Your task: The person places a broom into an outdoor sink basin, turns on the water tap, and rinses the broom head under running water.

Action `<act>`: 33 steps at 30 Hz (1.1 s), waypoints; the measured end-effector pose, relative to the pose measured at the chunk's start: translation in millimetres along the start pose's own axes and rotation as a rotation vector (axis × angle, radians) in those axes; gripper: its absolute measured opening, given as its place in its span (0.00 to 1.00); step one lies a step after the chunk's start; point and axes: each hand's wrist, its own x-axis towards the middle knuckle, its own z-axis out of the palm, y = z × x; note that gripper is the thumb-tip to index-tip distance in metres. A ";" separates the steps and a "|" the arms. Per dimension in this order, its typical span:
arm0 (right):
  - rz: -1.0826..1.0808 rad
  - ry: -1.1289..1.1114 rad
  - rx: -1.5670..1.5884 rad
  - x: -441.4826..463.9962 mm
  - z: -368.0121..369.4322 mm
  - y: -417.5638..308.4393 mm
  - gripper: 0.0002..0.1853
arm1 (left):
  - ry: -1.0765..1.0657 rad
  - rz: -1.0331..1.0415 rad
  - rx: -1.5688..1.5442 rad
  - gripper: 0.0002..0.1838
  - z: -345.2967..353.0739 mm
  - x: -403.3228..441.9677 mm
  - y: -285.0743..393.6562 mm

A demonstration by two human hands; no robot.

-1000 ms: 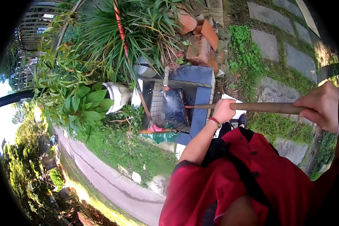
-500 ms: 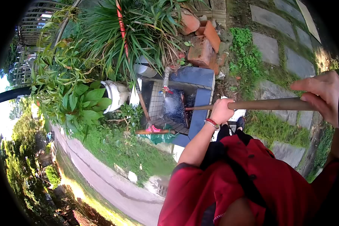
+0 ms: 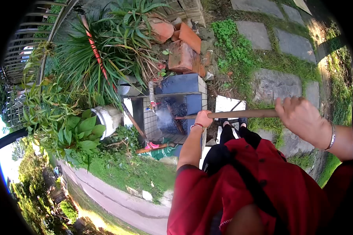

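My left hand [image 3: 203, 118], wearing a red bracelet, is closed round the middle of a long wooden pole [image 3: 243, 114]. Its far end reaches into a white-tiled basin [image 3: 149, 122] with a dark stone rim. Down in the basin a dark bar [image 3: 180, 126] lies crosswise at the pole's tip; whether it is a mop or brush head I cannot tell. My right hand [image 3: 302, 121], with a silver bangle, is wrapped round the pole's near end. Water [image 3: 163, 118] sprays white from a tap [image 3: 153, 105] into the basin.
Bricks and clay pieces [image 3: 182, 55] are stacked beyond the basin. A white pot [image 3: 108, 121] and leafy plants stand to the left. Another stick [image 3: 133, 121] leans by the basin near a pink item [image 3: 151, 145]. Stone slabs [image 3: 276, 84] and grass lie to the right.
The view has shifted, so the basin appears further left. My right hand has come lower and nearer to my left, its fingers now closed over the pole. The dark bar has shifted within the basin.
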 end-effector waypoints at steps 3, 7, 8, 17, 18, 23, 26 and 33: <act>0.192 -0.200 0.240 -80.5 57.5 23.6 0.07 | -0.189 0.125 0.091 0.11 16.2 0.1 61.0; 0.333 -0.485 0.435 -186.6 95.5 31.0 0.08 | -0.613 0.221 0.269 0.14 42.4 -5.8 148.1; 0.352 -0.582 0.501 -204.4 102.7 25.4 0.07 | -0.650 0.239 0.304 0.14 64.4 -4.9 144.3; 0.352 -0.531 0.854 -240.6 179.7 -14.0 0.10 | -0.797 0.142 0.411 0.12 95.9 -18.5 127.8; 0.337 -0.537 0.844 -232.1 176.4 -9.5 0.11 | -0.796 0.146 0.409 0.12 97.0 -13.2 123.1; 0.282 -0.437 0.707 -125.2 115.8 7.3 0.15 | -0.479 0.166 0.276 0.13 67.9 -1.2 79.8; 0.081 -0.148 0.672 -28.2 92.9 -19.0 0.21 | -0.322 0.171 0.294 0.15 27.1 1.7 49.0; -0.114 -0.061 0.604 -22.5 7.9 35.2 0.20 | -0.042 0.128 0.085 0.05 -11.2 -18.2 90.1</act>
